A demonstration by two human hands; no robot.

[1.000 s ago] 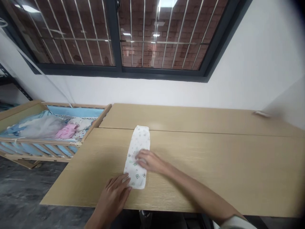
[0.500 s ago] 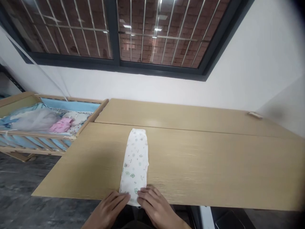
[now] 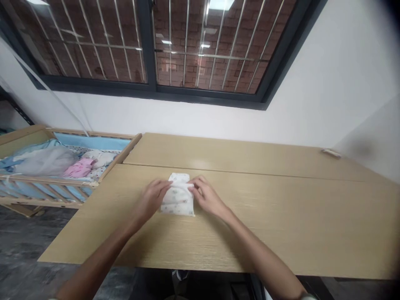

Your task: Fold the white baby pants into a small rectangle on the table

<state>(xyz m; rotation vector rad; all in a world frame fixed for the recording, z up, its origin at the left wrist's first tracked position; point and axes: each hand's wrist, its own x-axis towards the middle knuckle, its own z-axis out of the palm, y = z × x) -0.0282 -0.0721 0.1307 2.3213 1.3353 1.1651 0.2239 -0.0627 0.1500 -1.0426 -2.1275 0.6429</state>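
Note:
A white cloth (image 3: 178, 201) with a small green and pink print lies on the wooden table, its near part doubled over toward the far end. A strip of the far end still shows beyond the fold. Pinched in my left hand (image 3: 155, 192) is the left corner of the turned-over edge. On the opposite side, my right hand (image 3: 208, 196) closes its fingertips on the right corner of that same edge. What kind of garment or cloth it is, I cannot make out.
The wooden table (image 3: 265, 221) has a seam (image 3: 237, 171) running along it. A crib (image 3: 115, 160) with blue padding, pink cloth (image 3: 80, 167) and other bedding stands at the left. A small pale object (image 3: 331, 153) lies at the back right. Behind is a barred window (image 3: 206, 54).
Both hands have moved away from me, carrying the cloth's near end over toward its far end. The long strip is now folded to about half its length.

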